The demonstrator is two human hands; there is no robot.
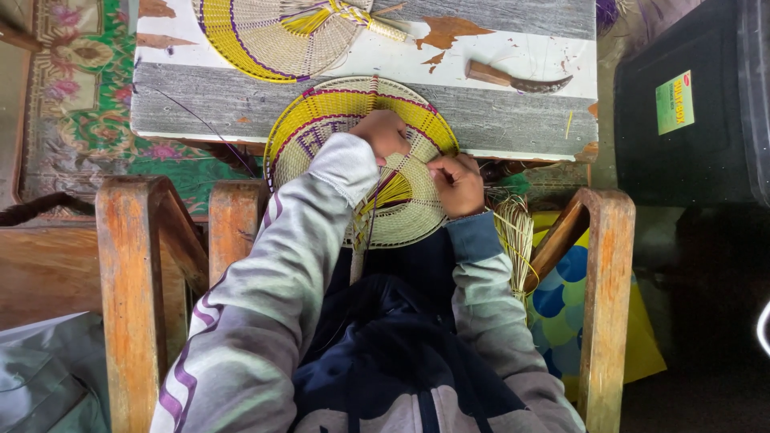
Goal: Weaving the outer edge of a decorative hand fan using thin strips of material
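**Two hands at work on a round woven fan**

Well off to the left of the left hand lies a green floral cloth over the floor. Nearer, below and left of that hand, stand the worn orange-brown wooden rails of a chair, and the grey sleeve with purple stripes runs up from the lower left to the wrist.

The left hand rests curled on the round woven fan of cream and yellow straw with purple bands, its fingers bent and pressed onto the weave near the middle. Whether they pinch a strand cannot be told. The fan lies under both hands, its far half over the edge of a grey and white painted wooden board and its near half over the person's lap. Above the left hand, farther up the board, lies a second woven fan of the same colours.

Just right of the left hand, the right hand is closed, fingertips drawn together on the fan's cream strands near its right side. Directly below it hangs a loose bundle of pale straw strips. Above and right of it, on the board, lies a small knife with a wooden handle and dark curved blade. Farther right rises another wooden chair arm, with a black box beyond.
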